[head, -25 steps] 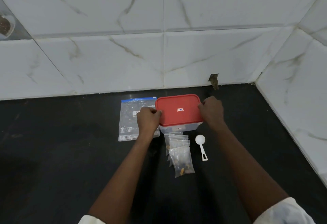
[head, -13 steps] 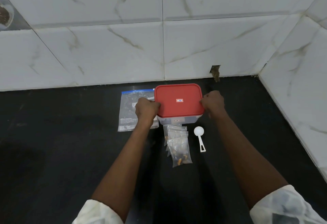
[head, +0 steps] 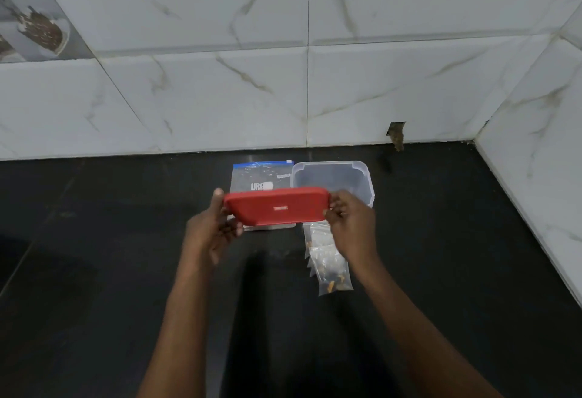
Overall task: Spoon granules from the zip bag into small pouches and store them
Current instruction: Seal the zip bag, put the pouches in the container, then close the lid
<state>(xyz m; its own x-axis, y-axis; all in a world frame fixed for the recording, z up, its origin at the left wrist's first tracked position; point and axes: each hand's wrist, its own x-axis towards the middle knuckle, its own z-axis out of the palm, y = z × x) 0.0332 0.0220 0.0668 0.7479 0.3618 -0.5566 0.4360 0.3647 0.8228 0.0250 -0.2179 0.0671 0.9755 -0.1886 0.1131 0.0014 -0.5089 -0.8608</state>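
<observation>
1. Now your left hand [head: 214, 227] and right hand [head: 349, 221] are apart, each clamped on one short end of the red lid [head: 277, 208], fingers curled round it.
2. You hold the lid in the air above the counter [head: 94, 271]. Its long axis runs left to right between your hands, and its top face is tipped toward you. It hides the near part of the zip bag [head: 258, 177].
3. The clear container [head: 365, 174] sits open on the counter near the tiled wall [head: 220, 98], beyond the lid and to its right, just past your right hand. The zip bag lies flat just beside it on the left.
4. The small pouches [head: 330, 268] lie overlapping on the near side of the container in a row that runs toward you, partly under your right wrist. Brownish granules show inside them, so filling looks done and storing looks like the step in hand.
5. What matters for the coming move is that the pouches and the container both lie on your right. Your right hand is the nearer one, so it would likely gather the pouches while your left takes the lid alone.
6. You cannot see the spoon from here.
</observation>
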